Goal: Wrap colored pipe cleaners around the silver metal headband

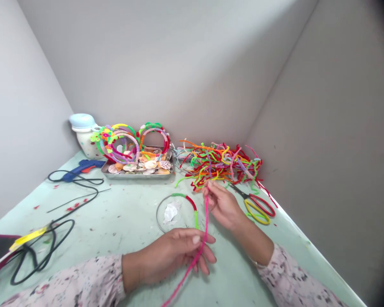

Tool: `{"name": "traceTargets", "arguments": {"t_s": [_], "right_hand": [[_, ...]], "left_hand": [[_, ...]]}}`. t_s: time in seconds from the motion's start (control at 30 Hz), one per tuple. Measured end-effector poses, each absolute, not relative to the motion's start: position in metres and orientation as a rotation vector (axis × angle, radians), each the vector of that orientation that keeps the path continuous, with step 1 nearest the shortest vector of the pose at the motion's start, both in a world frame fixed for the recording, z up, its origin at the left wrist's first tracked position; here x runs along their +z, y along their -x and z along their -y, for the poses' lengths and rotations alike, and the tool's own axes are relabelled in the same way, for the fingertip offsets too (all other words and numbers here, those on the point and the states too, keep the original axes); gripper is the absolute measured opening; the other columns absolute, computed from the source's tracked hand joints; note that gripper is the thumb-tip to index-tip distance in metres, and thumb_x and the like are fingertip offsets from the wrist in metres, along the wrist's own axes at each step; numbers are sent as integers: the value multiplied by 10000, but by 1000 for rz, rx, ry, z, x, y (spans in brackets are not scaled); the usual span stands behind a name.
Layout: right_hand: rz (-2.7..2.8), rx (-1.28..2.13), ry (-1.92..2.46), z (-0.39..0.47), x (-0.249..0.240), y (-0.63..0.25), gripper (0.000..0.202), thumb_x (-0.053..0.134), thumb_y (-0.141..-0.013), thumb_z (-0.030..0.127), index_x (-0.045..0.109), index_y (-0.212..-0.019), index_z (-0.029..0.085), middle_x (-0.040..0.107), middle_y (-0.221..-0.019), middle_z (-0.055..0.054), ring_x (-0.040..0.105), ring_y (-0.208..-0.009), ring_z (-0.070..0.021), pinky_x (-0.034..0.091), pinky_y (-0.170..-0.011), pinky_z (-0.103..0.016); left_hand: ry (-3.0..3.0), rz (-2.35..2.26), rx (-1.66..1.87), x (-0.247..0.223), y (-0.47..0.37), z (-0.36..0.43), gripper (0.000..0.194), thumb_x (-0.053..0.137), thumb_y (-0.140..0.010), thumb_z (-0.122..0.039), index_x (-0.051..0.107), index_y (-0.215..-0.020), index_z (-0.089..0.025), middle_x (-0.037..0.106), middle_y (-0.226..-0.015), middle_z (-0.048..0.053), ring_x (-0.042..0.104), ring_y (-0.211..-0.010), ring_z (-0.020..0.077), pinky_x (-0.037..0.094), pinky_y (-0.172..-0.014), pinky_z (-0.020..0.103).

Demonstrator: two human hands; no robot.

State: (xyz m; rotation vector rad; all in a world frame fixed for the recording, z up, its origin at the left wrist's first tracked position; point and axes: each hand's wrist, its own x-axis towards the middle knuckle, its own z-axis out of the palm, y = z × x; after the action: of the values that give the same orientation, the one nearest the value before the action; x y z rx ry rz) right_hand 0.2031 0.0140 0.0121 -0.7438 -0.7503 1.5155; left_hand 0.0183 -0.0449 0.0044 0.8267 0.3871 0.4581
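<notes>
So, on the near left a dark cable (74, 224) loops over the pale green tabletop (115, 217), with a blue glue gun (74, 172) beyond it. Far left stands a white jar (88, 143) with a light blue lid; just right of it, a metal tray (137, 176) holds shells (150, 165) and fuzzy, colourful headbands (137, 151). Near the middle, the left hand (173, 251) has its fingers loosely spread, a pink pipe cleaner (207, 217) running across them; whether they grip it is hard to say. Just beyond lies a thin hoop (191, 202), partly wrapped in green and red, around a white scrap (171, 212). Farther right, the right hand (224, 204) pinches the strand's far end between thumb and fingertips, in front of a tangled pile of pipe cleaners (224, 164). Scissors (250, 198) lie open just right of that hand
</notes>
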Motion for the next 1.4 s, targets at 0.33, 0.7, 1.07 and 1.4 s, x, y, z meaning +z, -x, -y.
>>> {"name": "traceTargets", "arguments": {"t_s": [0.33,0.7,1.07,1.4], "right_hand": [[903,1459,852,-9,-1,-194,184,613,-826,353,624,-803,171,631,-783,-4,456,-507,-44,376,-475,-147],[951,1389,917,-9,1,-197,203,592,-830,352,592,-748,166,600,-724,2,446,-493,-51,323,-462,-169],[1231,1252,1171,-16,16,-214,241,579,-811,416,605,-822,176,588,-599,18,485,-510,-101,327,-497,-226],[1284,1265,1144,-11,15,-205,220,565,-823,389,601,-834,172,665,-821,-27,536,-533,-92,365,-487,-215]], "left_hand": [[-792,-525,524,-3,-17,33,240,507,-879,-302,598,-996,-112,686,-732,92,595,-405,94,336,-339,138],[-810,-630,538,3,-19,35,336,489,-868,-238,509,-1190,-142,642,-600,22,592,-388,103,365,-342,141],[-940,-733,697,-1,-16,31,320,525,-845,-290,499,-1143,-178,668,-764,44,599,-412,101,336,-337,145],[-875,-688,715,-4,-17,29,240,613,-785,-308,574,-956,-144,610,-698,14,553,-447,84,386,-360,157]]}}
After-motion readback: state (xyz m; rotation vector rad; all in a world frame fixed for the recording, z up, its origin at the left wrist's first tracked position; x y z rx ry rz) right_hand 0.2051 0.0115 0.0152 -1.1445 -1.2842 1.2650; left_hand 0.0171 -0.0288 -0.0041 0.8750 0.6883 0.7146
